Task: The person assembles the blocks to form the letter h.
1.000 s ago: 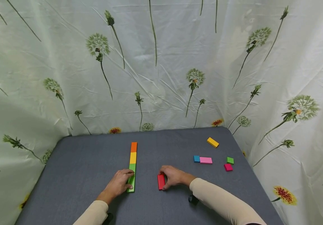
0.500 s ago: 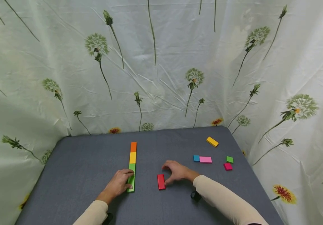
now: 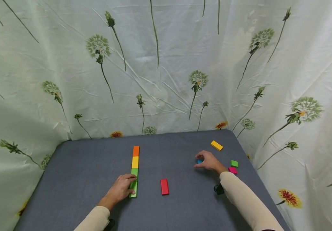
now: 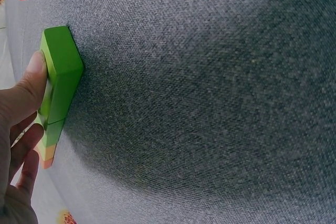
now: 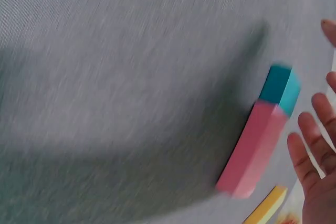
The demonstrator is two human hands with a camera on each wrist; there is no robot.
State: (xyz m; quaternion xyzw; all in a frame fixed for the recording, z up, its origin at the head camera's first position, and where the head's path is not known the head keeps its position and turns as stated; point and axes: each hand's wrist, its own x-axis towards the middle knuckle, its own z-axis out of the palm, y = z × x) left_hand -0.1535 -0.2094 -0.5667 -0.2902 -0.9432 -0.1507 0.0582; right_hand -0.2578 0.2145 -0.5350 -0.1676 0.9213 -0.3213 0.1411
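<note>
A row of wooden blocks runs away from me: orange [image 3: 136, 150], yellow [image 3: 135, 162], light green [image 3: 134, 171] and a longer green block [image 4: 63, 61] at the near end. My left hand [image 3: 120, 187] rests on the row's left side, its thumb touching the longer green block and its other fingers relaxed alongside. Over a blue block [image 5: 281, 85] and a pink block [image 5: 252, 148], which lie end to end, my right hand [image 3: 209, 160] hovers with fingers spread and holds nothing. In the head view it hides the pink block.
A red block [image 3: 164, 187] lies alone between the hands. At the right are a yellow-orange block [image 3: 216, 145], a small green block [image 3: 234, 163] and a crimson block [image 3: 232, 170]. The grey cloth-covered table [image 3: 91, 166] meets a flowered curtain [image 3: 166, 80] behind.
My right hand has let go of the red block and moved right and away from me, over the blue and pink blocks. The red block and my left hand have stayed in place.
</note>
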